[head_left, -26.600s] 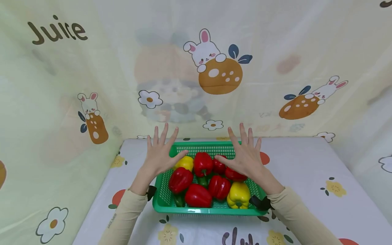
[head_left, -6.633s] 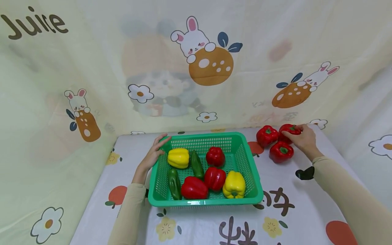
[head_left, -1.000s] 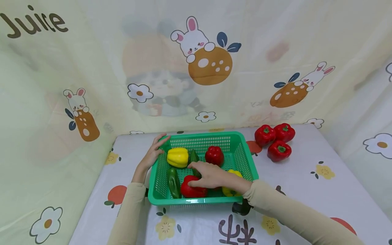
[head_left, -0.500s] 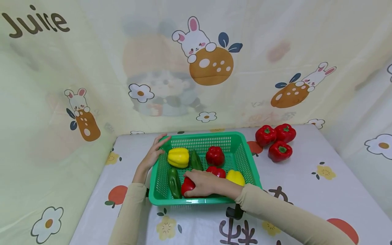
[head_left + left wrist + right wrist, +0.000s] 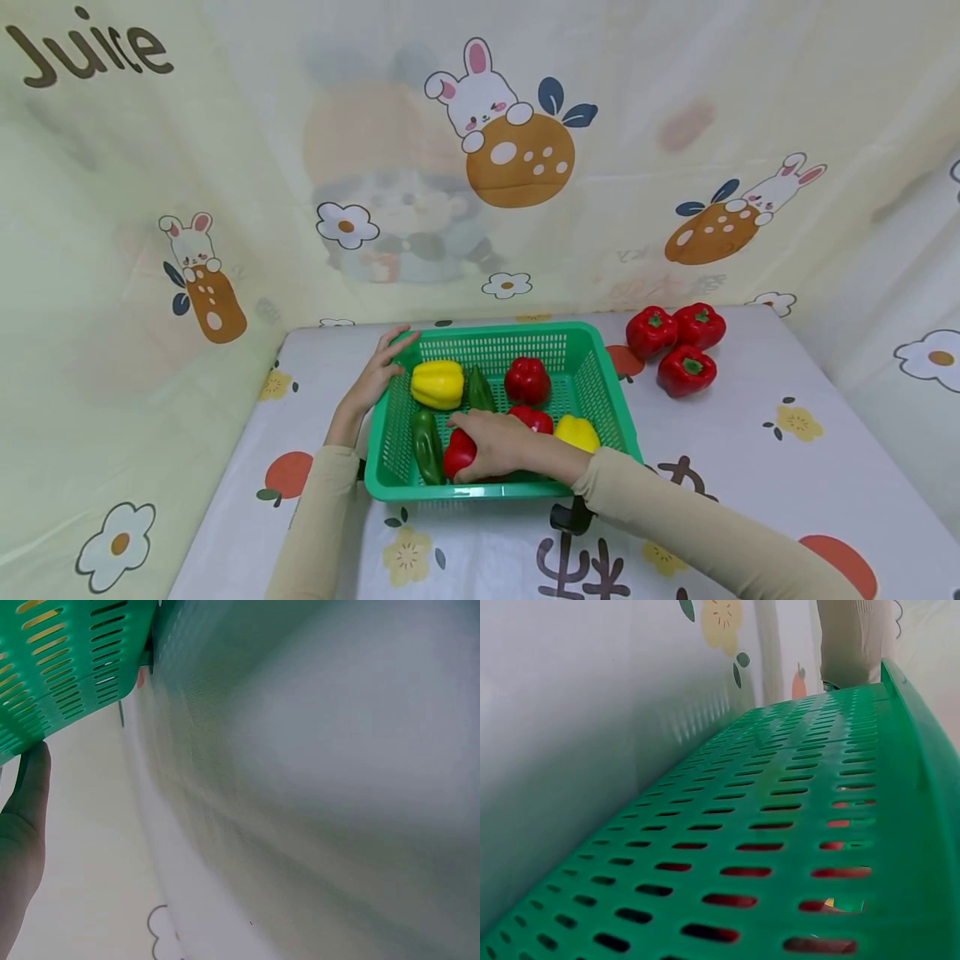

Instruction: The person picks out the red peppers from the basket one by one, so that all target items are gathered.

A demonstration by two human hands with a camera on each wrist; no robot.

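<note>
A green plastic basket (image 5: 618,408) holds red and yellow bell peppers and green peppers. My right hand (image 5: 497,446) reaches into its front part and grips a red bell pepper (image 5: 459,454), thumb on the near side and fingers over the top; the palm hides much of it. My left hand (image 5: 371,379) rests at the basket's back left corner, its fingers straight against the rim. In the left wrist view, a finger (image 5: 34,787) touches the slotted basket wall (image 5: 67,667). The right wrist view shows the basket's front wall (image 5: 765,825), with red behind the slots.
Beside the gripped pepper lie a long green pepper (image 5: 427,448) and another green pepper (image 5: 480,390). Around them sit a yellow bell pepper (image 5: 437,385), a red one (image 5: 527,381) and a front yellow one (image 5: 576,433). Three red bell peppers (image 5: 686,372) cluster on the table's right side.
My right hand, earlier setting a red bell pepper with the others at right, has moved into the basket and lowered onto the front red bell pepper. The left hand stays at the rim.
</note>
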